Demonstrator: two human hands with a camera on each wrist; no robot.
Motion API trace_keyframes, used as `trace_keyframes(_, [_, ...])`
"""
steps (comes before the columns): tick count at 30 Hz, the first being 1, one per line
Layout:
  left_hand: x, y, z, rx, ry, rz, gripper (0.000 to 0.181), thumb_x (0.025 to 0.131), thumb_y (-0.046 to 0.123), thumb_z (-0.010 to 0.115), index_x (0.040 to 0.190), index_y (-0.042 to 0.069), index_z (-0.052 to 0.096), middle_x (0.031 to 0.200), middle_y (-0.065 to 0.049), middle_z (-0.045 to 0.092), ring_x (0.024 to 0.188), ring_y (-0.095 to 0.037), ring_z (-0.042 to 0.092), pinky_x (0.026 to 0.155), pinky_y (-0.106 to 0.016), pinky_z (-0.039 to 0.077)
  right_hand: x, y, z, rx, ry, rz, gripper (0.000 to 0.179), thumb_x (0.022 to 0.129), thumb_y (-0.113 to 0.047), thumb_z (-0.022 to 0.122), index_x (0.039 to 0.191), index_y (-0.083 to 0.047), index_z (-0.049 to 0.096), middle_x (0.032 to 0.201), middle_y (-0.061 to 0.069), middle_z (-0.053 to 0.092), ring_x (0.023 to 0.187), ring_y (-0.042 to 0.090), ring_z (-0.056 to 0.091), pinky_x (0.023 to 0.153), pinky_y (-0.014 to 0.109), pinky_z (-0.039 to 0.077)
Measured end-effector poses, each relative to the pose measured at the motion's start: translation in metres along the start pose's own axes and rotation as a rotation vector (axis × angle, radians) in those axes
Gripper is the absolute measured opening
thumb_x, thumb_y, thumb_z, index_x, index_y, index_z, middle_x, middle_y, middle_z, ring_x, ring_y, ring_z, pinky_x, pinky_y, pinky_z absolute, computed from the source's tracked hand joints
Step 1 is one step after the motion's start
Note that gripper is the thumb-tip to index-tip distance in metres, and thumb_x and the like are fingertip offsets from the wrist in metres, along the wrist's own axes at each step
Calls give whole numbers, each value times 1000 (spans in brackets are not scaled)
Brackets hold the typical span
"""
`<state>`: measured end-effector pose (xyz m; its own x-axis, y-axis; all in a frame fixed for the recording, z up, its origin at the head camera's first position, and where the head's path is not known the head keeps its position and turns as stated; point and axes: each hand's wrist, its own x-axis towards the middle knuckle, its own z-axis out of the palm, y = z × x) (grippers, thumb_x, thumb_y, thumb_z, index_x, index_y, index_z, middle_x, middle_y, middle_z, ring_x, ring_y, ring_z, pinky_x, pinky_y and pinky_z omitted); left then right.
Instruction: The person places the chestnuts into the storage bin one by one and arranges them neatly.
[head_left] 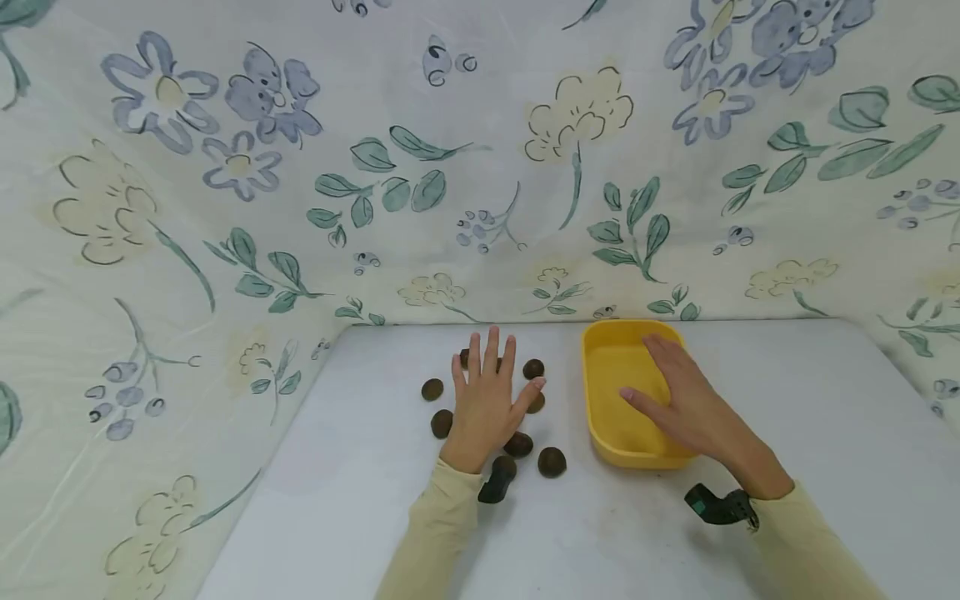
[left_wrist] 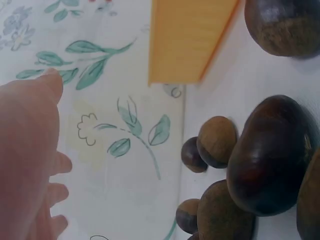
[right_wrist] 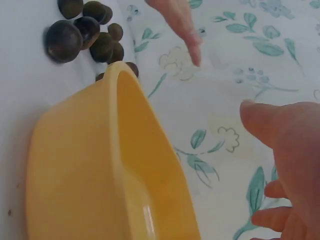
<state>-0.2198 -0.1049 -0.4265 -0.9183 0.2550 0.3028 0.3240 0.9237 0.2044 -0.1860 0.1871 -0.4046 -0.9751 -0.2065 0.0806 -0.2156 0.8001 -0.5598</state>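
Observation:
Several brown chestnuts [head_left: 552,462] lie loosely spread on the white table, left of a yellow plastic tub [head_left: 600,417]. Over the chestnuts hovers my left hand [head_left: 483,408], fingers spread straight and thumb out to the right; it hides some of them in the head view. My right hand [head_left: 686,400] is held above the tub's right side, thumb and fingers apart, holding nothing. Glossy dark shells with dull tan bases show on the chestnuts [left_wrist: 270,155] in the left wrist view. The tub [right_wrist: 75,165] looks bare inside in the head view.
A floral cloth [head_left: 480,167] hangs behind the table and down along its left side. The white tabletop [head_left: 795,392] extends right of the tub. Each wrist carries a small black camera [head_left: 720,506].

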Motion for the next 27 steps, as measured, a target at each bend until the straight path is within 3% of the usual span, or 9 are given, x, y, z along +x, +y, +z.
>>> trace_keyframes(4, [0, -4, -4, -47, 16, 21, 72, 106, 59, 40, 155, 6, 46, 170, -19, 26, 158, -43, 24, 123, -67, 25, -14, 10, -7, 49, 18, -4, 97, 99, -53, 63, 165, -2, 13, 171, 27, 15, 155, 53, 17, 119, 74, 21])
trace_keyframes(13, [0, -21, -22, -170, 222, 102, 52, 107, 41, 52, 132, -3, 66, 149, -25, 56, 139, -43, 53, 114, -59, 43, -30, 37, -4, 44, -18, 109, 109, 94, -59, 67, 166, -6, 6, 172, 27, 8, 152, 55, 18, 113, 78, 25])
trace_keyframes(18, [-2, -32, -36, -234, 250, 35, 47, 107, 38, 52, 126, -1, 71, 135, -20, 68, 125, -38, 65, 106, -54, 52, -39, 51, 5, 60, -73, 180, 120, 89, -64, 70, 165, -3, 0, 170, 30, 6, 151, 57, 18, 113, 77, 25])
trace_keyframes(22, [-4, -38, -44, -246, 236, -34, 47, 108, 42, 51, 125, 2, 72, 131, -15, 70, 124, -35, 67, 102, -52, 55, -47, 57, 9, 72, -124, 237, 130, 85, -68, 72, 164, -1, -6, 168, 34, 10, 147, 58, 28, 109, 73, 37])
trace_keyframes(27, [-5, -44, -49, -252, 240, -85, 46, 108, 42, 50, 123, 5, 72, 130, -14, 71, 124, -34, 66, 101, -52, 55, -52, 58, 13, 126, -133, 189, 135, 80, -66, 78, 165, -2, -6, 168, 32, 18, 145, 53, 40, 106, 66, 47])
